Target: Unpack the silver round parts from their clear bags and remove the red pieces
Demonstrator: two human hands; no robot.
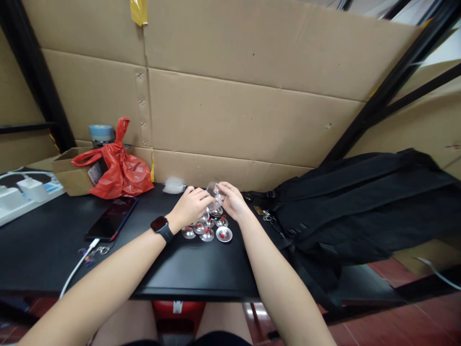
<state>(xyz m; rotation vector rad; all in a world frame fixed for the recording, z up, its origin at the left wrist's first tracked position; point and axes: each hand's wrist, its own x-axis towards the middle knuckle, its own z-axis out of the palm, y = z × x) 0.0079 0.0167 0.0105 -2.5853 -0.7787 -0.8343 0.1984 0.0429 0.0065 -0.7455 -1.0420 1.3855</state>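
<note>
Between both hands is a clear, shiny plastic piece [212, 189], roundish at the top; its exact kind is hard to make out. My left hand [192, 205], wearing a black watch, has its fingers closed at the left side of this piece. On the other side, my right hand [232, 199] grips it with thumb and fingers. Below them on the black table lies a pile of small silver domed discs [207, 234] with red centres, several of them partly hidden by my left hand. One disc [224, 234] rests at the pile's right front.
To the left are a phone [112, 218] with a white cable, a red plastic bag [124, 168], a cardboard box [70, 175] and a power strip [21, 199]. A black backpack [360, 206] covers the right side. A cardboard wall [230, 115] stands behind.
</note>
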